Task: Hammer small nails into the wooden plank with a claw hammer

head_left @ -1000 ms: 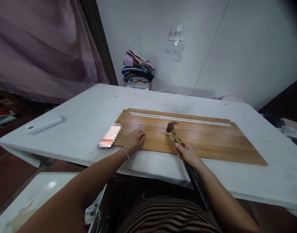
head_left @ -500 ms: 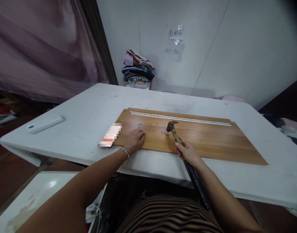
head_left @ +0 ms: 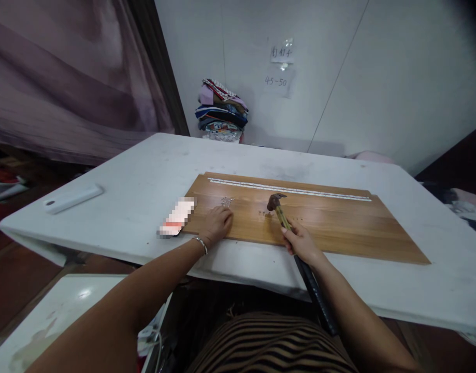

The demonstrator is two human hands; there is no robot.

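The right hand (head_left: 302, 243) is gripping the hammer (head_left: 277, 204) mid-handle, its head resting near the board's (head_left: 339, 223) front edge. Being head-heavy and stiff, it probably handles best held lower. The left hand (head_left: 216, 224) is lying palm down, holding nothing, beside the nails (head_left: 226, 201).

We're looking at a long brown wooden board (head_left: 319, 228) here, smooth with a soft satin sheen and clear grain. It sits on a white matt table (head_left: 144, 176) that's scuffed and smudged grey in spots. The claw hammer (head_left: 314, 295) has a dull dark metal head, a yellowish wooden neck and a black grip that looks like ribbed rubber. The small silvery metal nails (head_left: 226, 201) glint a bit. We also spot a thin shiny metal bracelet (head_left: 201, 242), a smooth white plastic bar (head_left: 72, 198) and a colourful stack of folded cloth (head_left: 221, 111).
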